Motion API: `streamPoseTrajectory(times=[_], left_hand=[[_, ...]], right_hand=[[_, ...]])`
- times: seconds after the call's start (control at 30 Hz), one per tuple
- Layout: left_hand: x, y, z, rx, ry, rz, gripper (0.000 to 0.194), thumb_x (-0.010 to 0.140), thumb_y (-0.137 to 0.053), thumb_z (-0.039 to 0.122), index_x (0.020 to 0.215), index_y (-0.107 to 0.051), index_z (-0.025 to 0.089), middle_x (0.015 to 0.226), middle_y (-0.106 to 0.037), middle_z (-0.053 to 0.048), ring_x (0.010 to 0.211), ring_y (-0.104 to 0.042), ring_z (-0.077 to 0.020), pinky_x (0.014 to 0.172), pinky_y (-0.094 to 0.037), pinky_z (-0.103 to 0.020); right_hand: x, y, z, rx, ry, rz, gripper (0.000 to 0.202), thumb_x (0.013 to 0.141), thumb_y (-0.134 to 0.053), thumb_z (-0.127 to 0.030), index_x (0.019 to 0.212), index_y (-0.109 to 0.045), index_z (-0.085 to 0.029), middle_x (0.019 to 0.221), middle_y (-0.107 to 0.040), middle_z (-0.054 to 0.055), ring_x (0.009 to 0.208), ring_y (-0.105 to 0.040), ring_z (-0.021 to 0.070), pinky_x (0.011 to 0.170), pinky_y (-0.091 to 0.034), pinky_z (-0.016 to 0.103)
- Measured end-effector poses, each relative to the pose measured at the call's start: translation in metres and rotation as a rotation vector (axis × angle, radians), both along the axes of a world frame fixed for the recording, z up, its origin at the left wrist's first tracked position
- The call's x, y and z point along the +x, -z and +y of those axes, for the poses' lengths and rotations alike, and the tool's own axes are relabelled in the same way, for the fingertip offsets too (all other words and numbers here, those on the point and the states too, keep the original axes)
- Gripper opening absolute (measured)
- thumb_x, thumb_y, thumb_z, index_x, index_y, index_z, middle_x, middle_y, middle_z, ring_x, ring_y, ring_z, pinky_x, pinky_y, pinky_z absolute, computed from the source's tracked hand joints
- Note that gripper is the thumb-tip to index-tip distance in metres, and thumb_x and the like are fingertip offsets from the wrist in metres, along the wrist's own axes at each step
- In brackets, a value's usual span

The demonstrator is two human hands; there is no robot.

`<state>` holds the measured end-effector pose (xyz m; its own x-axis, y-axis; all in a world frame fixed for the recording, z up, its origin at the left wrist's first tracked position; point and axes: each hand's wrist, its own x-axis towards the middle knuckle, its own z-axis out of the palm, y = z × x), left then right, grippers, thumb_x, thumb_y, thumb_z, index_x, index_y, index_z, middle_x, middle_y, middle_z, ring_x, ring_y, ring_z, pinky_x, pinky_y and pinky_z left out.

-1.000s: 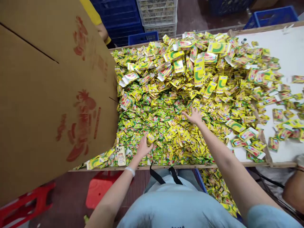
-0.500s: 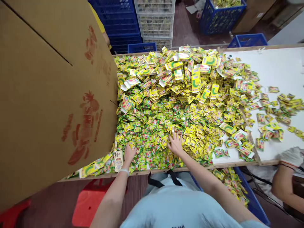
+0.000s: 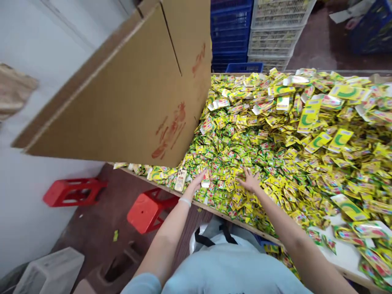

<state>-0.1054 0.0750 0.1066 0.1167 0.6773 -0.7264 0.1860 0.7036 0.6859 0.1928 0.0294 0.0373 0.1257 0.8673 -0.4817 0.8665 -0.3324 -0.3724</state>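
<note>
Small yellow and green packets are heaped over the table. My left hand holds a small open box with a white flap, near the table's front edge. To its left a phone in a cream case lies at the edge. My right hand rests on the packets with its fingers spread, and I see nothing held in it. Flattened yellow boxes lie on top of the heap at the right and back.
A large cardboard carton stands over the table's left part. Blue crates and white crates are stacked behind. Red stools stand on the floor at the left, near a grey bin.
The view has swung left, bringing the wall and stools into sight. My left hand now has a small box in it. My right hand stays on the heap, fingers spread.
</note>
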Motion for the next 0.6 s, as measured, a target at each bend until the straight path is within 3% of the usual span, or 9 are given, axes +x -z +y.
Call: streamPoseTrajectory(times=[0.07, 0.13, 0.27, 0.37, 0.47, 0.6], left_hand=[[0.005, -0.013, -0.012, -0.065, -0.050, -0.081, 0.061, 0.098, -0.034, 0.058, 0.132, -0.051, 0.011, 0.110, -0.068, -0.018, 0.102, -0.068, -0.0275, 0.089, -0.057, -0.046], [0.011, -0.024, -0.024, -0.101, -0.096, -0.152, 0.065, 0.098, -0.032, 0.059, 0.138, -0.046, 0.010, 0.113, -0.068, -0.019, 0.106, -0.067, -0.0282, 0.091, -0.056, -0.045], [0.023, -0.033, -0.042, -0.108, -0.182, -0.240, 0.060, 0.101, -0.031, 0.052, 0.148, -0.032, 0.015, 0.126, -0.063, -0.017, 0.113, -0.064, -0.0250, 0.095, -0.054, -0.043], [0.026, -0.024, -0.049, -0.090, -0.256, -0.232, 0.058, 0.102, -0.027, 0.052, 0.149, -0.030, 0.017, 0.134, -0.057, -0.016, 0.115, -0.062, -0.0233, 0.096, -0.053, -0.042], [0.023, -0.008, -0.060, -0.105, -0.318, -0.166, 0.054, 0.098, -0.044, 0.052, 0.139, -0.044, 0.016, 0.132, -0.057, -0.015, 0.111, -0.062, -0.0249, 0.096, -0.052, -0.047], [0.002, 0.014, -0.109, -0.124, -0.428, -0.038, 0.041, 0.094, -0.057, 0.040, 0.127, -0.055, 0.016, 0.125, -0.059, -0.011, 0.107, -0.062, -0.0237, 0.091, -0.054, -0.046]], right_hand=[[-0.016, 0.003, -0.012, 0.027, -0.011, 0.014, 0.087, 0.082, -0.047, -0.073, 0.154, -0.031, -0.026, 0.154, -0.036, 0.017, 0.139, -0.024, 0.0558, 0.098, -0.026, 0.077], [-0.032, -0.003, -0.024, 0.101, -0.026, 0.017, 0.085, 0.088, -0.042, -0.069, 0.155, -0.029, -0.018, 0.154, -0.034, 0.022, 0.141, -0.019, 0.0550, 0.100, -0.020, 0.079], [-0.054, -0.022, -0.046, 0.311, -0.191, 0.086, 0.073, 0.094, -0.039, -0.057, 0.151, -0.036, -0.010, 0.148, -0.043, 0.020, 0.145, -0.021, 0.0408, 0.115, -0.019, 0.061], [-0.058, -0.027, -0.070, 0.418, -0.296, 0.121, 0.059, 0.098, -0.038, -0.046, 0.142, -0.047, -0.008, 0.137, -0.054, 0.018, 0.141, -0.033, 0.0340, 0.117, -0.026, 0.050], [-0.051, -0.024, -0.104, 0.494, -0.372, 0.124, 0.046, 0.098, -0.039, -0.037, 0.130, -0.057, -0.011, 0.129, -0.058, 0.017, 0.136, -0.038, 0.0334, 0.114, -0.031, 0.051], [-0.032, -0.017, -0.146, 0.532, -0.491, 0.123, 0.039, 0.096, -0.042, -0.033, 0.122, -0.062, -0.012, 0.120, -0.061, 0.017, 0.133, -0.040, 0.0351, 0.110, -0.035, 0.053]])
